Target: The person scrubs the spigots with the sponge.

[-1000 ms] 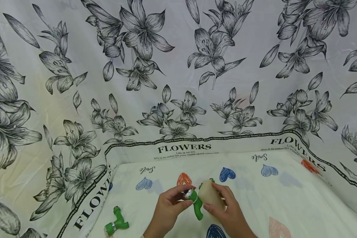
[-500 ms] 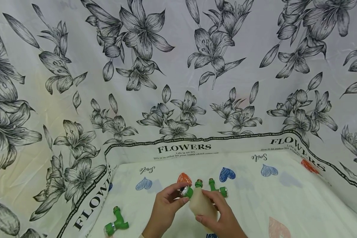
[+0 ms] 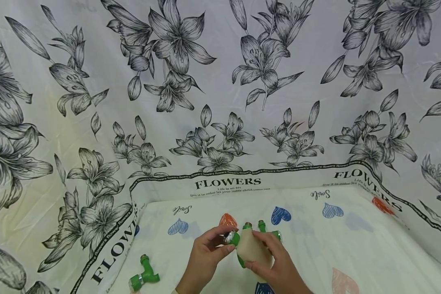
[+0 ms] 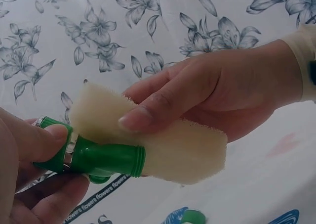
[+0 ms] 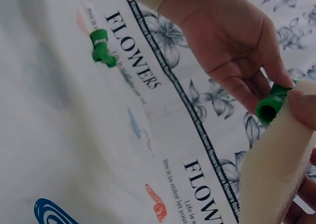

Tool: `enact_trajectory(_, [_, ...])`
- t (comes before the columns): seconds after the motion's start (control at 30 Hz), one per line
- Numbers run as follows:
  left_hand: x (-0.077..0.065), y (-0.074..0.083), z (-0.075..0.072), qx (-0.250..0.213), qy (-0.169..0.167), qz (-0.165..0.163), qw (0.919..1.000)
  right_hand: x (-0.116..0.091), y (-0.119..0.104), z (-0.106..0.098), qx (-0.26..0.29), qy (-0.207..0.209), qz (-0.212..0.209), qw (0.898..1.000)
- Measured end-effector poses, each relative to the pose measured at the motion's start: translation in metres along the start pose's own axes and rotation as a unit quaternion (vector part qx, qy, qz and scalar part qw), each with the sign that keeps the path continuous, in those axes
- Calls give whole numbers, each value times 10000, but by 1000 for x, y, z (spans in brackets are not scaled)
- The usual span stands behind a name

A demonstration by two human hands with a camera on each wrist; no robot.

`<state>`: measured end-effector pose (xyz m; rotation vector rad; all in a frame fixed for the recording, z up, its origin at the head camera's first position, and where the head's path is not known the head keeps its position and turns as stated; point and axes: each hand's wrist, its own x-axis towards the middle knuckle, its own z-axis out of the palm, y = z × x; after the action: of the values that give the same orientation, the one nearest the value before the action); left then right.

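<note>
Your left hand (image 3: 206, 252) pinches the raised tap (image 4: 108, 157) above the cloth (image 3: 301, 261); your right hand (image 3: 279, 259) grips the sponge (image 3: 252, 250), seemingly against it, that rub looking unfinished. Whether the left tap (image 3: 145, 274) and far tap (image 3: 262, 226), lying there, are done doesn't show.

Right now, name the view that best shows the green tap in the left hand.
Left wrist: the green tap is large, its silver band and threaded end plainly visible. The head view shows it small, partly behind the sponge; the right wrist, mainly its open end.
</note>
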<state>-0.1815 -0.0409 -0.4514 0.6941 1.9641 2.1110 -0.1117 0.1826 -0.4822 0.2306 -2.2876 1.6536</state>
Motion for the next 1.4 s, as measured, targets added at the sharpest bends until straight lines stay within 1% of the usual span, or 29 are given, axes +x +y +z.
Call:
enact_trajectory(0.17, [-1, -1, 2, -141, -141, -9, 9998, 4, 3, -2, -106, 256, 358, 9990])
enact_trajectory(0.33, [-1, -1, 3, -91, -133, 9, 9999, 7, 3, -4, -122, 309, 425, 9985])
enact_trajectory(0.43, [-2, -2, 3, -68, -115, -8, 9999, 8, 7, -6, -245, 379, 281, 9986])
enact_trajectory(0.57, [-2, -3, 3, -176, -162, -50, 9997, 11, 13, -9, -291, 517, 402, 9974])
enact_trajectory(0.7, [-2, -5, 1, -224, -263, -94, 9994, 11, 13, -9, -80, 439, 805, 9958])
enact_trajectory(0.77, [-2, -6, 0, -221, -288, -113, 9993, 9, 12, -7, 37, 361, 900, 9953])
enact_trajectory(0.83, [-1, -8, -1, -211, -288, -124, 9993, 7, 10, -5, 83, 248, 906, 9955])
enact_trajectory(0.93, [0, -10, -3, -186, -229, -199, 9994, 2, 7, -2, 131, -18, 720, 9973])
enact_trajectory(1.03, [1, -12, -6, -288, -135, -365, 9988, -2, 5, -1, 241, -321, 360, 9985])
enact_trajectory(1.1, [2, -13, -8, -444, -87, -503, 9977, -4, 4, -1, 377, -439, 95, 9983])
enact_trajectory(1.2, [2, -14, -11, -770, -67, -641, 9950, -5, 1, -1, 485, -399, -200, 9978])
enact_trajectory(1.27, [1, -15, -12, -946, -93, -668, 9932, -5, -1, -2, 479, -249, -344, 9980])
enact_trajectory(1.33, [0, -16, -13, -1105, -144, -636, 9917, -5, -4, -2, 511, -100, -404, 9978])
enact_trajectory(1.4, [-2, -17, -13, -1229, -175, -592, 9905, -5, -7, -3, 582, -49, -408, 9975])
